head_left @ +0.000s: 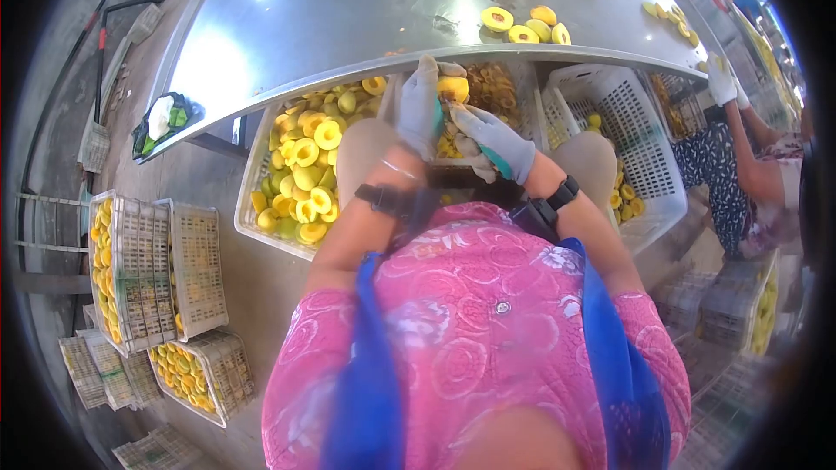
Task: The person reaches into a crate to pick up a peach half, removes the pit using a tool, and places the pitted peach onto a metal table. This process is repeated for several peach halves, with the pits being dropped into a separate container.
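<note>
My left hand (421, 106), in a grey-white glove with a green patch, is closed on a yellow peach half (452, 90) just below the table edge. Fingertips of my right hand (498, 137), gloved alike, meet the lower side of that peach half. Its fingers are bent together, and whatever they may grip is too small to make out. Beneath both hands stands a crate of brown pits and scraps (494, 91). Left of my knee, a white crate (252, 224) is heaped with yellow, pitted peach halves.
The metal table (348, 13) carries several peach halves (527, 28) near its front edge. A white crate (653, 148) holding some fruit stands at my right knee. Stacked fruit crates (144, 274) are at left. A co-worker's gloved hand (721, 80) is at right.
</note>
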Demonstrator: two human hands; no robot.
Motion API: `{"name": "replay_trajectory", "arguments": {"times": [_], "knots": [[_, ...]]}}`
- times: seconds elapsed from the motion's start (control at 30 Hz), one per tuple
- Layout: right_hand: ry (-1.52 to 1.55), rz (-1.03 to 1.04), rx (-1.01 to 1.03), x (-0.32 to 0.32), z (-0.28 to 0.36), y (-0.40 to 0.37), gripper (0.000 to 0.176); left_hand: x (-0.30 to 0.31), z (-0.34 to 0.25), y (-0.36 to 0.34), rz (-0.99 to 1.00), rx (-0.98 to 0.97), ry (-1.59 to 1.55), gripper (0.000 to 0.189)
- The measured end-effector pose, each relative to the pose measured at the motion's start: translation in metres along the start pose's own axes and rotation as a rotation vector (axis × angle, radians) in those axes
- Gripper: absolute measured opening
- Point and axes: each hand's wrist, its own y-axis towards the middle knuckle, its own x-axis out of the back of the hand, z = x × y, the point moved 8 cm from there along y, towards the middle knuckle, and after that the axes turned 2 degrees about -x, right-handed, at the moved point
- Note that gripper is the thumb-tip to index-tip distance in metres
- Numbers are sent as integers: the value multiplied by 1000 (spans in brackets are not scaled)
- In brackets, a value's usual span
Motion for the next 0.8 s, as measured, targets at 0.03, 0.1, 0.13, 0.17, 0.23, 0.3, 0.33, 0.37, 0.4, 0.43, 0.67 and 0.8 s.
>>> {"name": "replay_trajectory", "arguments": {"times": [0.03,0.1,0.13,0.17,0.23,0.3,0.33,0.37,0.4,0.43,0.67,0.8], "knots": [[17,10,-10,-1,1,-2,32,0,1,-1,7,23,-14,52],[75,58,-50,-1,-1,-3,33,-1,0,-1,22,67,-41,53],[118,95,-80,0,-3,-3,34,-3,-1,-3,37,87,-49,53],[160,132,-110,0,-6,-4,34,-4,-1,-4,52,108,-58,53],[81,31,-38,0,-6,-2,35,-4,1,-3,12,81,58,52],[52,-17,0,2,-8,-2,35,-2,-2,-1,-100,-17,309,51],[63,-15,3,4,-11,-1,35,-5,-2,-1,-97,-4,264,51],[73,-12,6,5,-12,0,35,-7,-2,-3,-95,7,219,51],[126,58,-36,3,-15,0,36,-10,-3,-6,-95,19,174,51],[180,129,-80,4,-16,0,36,-15,-4,-7,-45,34,155,51],[496,463,-191,-10,-31,-4,33,-26,-12,-15,178,43,365,55],[853,782,-247,-32,-26,-2,31,-31,-28,-21,203,45,134,61]]}}
